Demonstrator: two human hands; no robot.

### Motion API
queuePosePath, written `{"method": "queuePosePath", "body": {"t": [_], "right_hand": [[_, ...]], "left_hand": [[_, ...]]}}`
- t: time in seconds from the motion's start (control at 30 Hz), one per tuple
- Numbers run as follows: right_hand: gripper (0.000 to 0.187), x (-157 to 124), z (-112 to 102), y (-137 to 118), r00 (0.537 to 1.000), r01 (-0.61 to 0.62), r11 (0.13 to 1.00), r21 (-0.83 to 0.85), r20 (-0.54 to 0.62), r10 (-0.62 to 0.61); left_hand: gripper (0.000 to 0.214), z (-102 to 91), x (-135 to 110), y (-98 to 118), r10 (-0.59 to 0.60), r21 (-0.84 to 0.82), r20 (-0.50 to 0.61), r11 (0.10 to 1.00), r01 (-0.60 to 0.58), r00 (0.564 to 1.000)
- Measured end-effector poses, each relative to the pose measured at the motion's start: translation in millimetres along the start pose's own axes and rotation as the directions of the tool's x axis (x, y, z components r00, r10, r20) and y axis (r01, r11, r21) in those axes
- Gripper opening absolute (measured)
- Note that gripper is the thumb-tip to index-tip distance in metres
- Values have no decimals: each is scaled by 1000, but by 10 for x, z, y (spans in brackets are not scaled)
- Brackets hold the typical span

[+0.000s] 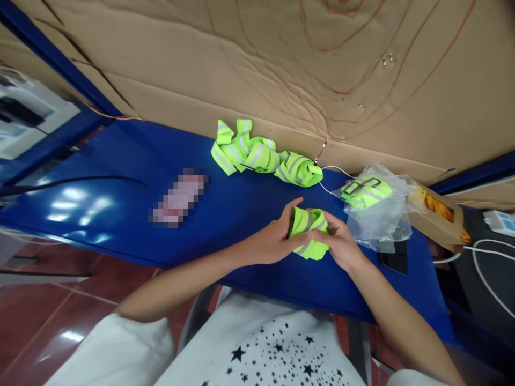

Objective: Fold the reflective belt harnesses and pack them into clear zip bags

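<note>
Between my two hands is a folded neon-yellow reflective strap [311,249] with grey stripes, held above the front part of the blue table. My left hand [284,233] is closed on its left side, with the thumb across the front. On the right side, my right hand [340,241] grips the same strap, its thumb meeting the left one. A dark edge shows at the strap's left end. Beyond my hands lies a loose pile of similar reflective straps [261,155]. To the right, another strap with black buckles [366,192] lies on clear plastic bags [378,225].
The blue table [120,155] backs onto a cardboard wall [181,69]. A blurred-out flat item [179,198] lies at left. At right are an open cardboard box [438,220], a dark phone-like object [394,258] and white cables [483,249]. A black cable [80,182] crosses the left end.
</note>
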State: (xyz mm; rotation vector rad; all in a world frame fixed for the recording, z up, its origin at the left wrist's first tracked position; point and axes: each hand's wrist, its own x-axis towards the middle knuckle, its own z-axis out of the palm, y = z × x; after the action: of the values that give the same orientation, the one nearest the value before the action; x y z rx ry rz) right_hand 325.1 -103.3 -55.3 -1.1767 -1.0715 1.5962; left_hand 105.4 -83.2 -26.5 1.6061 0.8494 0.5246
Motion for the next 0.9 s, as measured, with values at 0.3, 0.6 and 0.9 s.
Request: {"method": "queuePosePath", "body": {"t": [0.3, 0.6, 0.9], "right_hand": [[62, 144, -242, 68, 985, 14, 999, -30, -174, -19], [62, 188, -367, 232, 984, 67, 929, -363, -128, -121], [64, 182, -456, 313, 981, 95, 915, -392, -118, -152]], "left_hand": [[60, -120, -189, -222, 84, 204, -1, 976, -82, 996], [24, 85, 83, -494, 136, 79, -259, 990, -119, 956], [21, 137, 51, -444, 122, 61, -210, 992, -112, 970]]}}
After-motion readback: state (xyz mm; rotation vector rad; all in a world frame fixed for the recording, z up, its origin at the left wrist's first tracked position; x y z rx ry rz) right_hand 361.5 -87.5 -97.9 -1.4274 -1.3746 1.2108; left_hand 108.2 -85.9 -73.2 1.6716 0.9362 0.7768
